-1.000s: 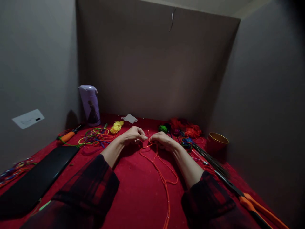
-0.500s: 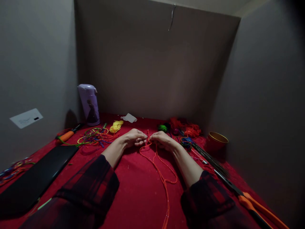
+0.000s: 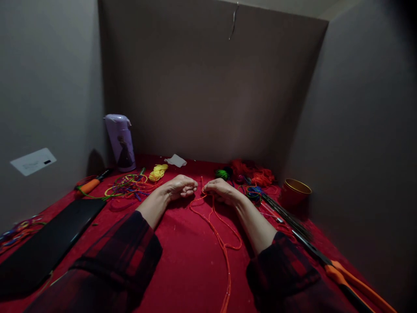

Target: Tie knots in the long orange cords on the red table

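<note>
Both hands rest on the red counter (image 3: 182, 261), mid-scene, knuckles up, close together. Left hand (image 3: 177, 188) has its fingers (image 3: 190, 186) curled in and pinched together, tips pointing right toward the orange cord (image 3: 217, 226); whether they actually grip the strand can't be told, too dark and small. Right hand (image 3: 221, 190) sits just right of it, its fingers curled and closed over the cord's far end, where the strand bunches in small loops between the two hands. From there the orange cord runs toward the near edge, forms a loose loop beside the right forearm, then trails off the bottom of the view. Both forearms wear dark red plaid sleeves (image 3: 120, 256).

Left side: lilac flask (image 3: 120, 142) upright at the far left corner, a tangle of coloured cords (image 3: 128, 187) near it, a yellow cord bundle (image 3: 158, 172) just right of that, an orange-handled tool (image 3: 89, 185) further left, a black flat board (image 3: 48, 245) along the near left. White paper scrap (image 3: 176, 161) at the far wall.

Right side: green yarn ball (image 3: 223, 174), red yarn heap (image 3: 257, 174), a red cup with gold rim (image 3: 295, 193), thin metal rods (image 3: 286, 217), orange-handled scissors (image 3: 348, 280) at the near right.
</note>
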Tool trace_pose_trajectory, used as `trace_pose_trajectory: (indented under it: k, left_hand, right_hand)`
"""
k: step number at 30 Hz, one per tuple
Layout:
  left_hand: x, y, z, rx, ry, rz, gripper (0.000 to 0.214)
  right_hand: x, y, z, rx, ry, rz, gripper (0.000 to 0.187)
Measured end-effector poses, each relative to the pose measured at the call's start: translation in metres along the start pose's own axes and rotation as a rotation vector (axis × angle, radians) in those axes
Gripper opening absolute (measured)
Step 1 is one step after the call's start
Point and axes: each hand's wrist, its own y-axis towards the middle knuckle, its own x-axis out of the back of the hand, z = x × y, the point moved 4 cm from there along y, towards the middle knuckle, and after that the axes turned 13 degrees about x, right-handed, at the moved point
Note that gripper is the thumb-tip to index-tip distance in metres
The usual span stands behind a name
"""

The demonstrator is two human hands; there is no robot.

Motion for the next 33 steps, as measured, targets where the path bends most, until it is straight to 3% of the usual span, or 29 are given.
trace_pose_trajectory:
  k: [33]
  left_hand:
    - [0.0048,0.0086,0.0067,-0.004,-0.012,0.063,0.009]
  right_hand:
    - [0.0000,-0.0006,0.0007,0.002,0.006,0.009,0.020]
